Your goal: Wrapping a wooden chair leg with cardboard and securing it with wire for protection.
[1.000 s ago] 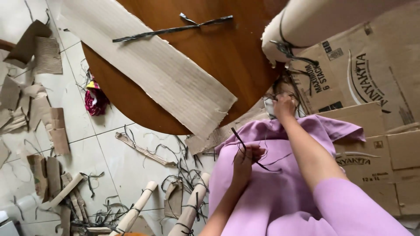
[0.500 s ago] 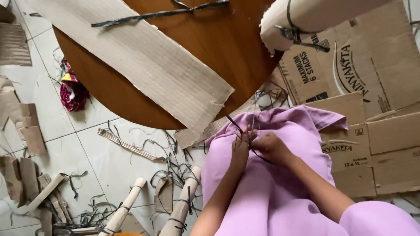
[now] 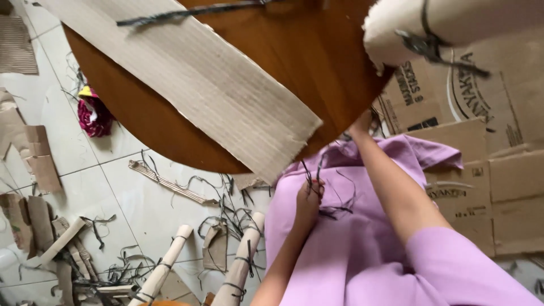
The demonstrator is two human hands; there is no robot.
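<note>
My left hand (image 3: pixel 309 198) is closed around a small bunch of thin dark strands (image 3: pixel 335 211) above the purple cloth (image 3: pixel 340 255) on my lap. My right arm stretches forward, and my right hand (image 3: pixel 361 122) is at the rim of the round brown table (image 3: pixel 323 62), mostly hidden beneath it. I cannot see what its fingers touch. A long strip of corrugated cardboard (image 3: pixel 198 79) lies across the table with a dark twisted strip (image 3: pixel 187 11) near its far end. A cardboard roll (image 3: pixel 470 22), tied with a dark band, juts in at the top right.
Flattened printed cardboard boxes (image 3: pixel 498 170) cover the floor on the right. Two tied cardboard rolls (image 3: pixel 241 266) lie on the white tiles below the table, among dark strands and cardboard scraps (image 3: pixel 34 164). A pink and yellow cloth bundle (image 3: pixel 93 113) lies by the table's left edge.
Half a second ago both hands met over the lap on the strands. My right hand has since reached forward to the table's rim while the left keeps the strands.
</note>
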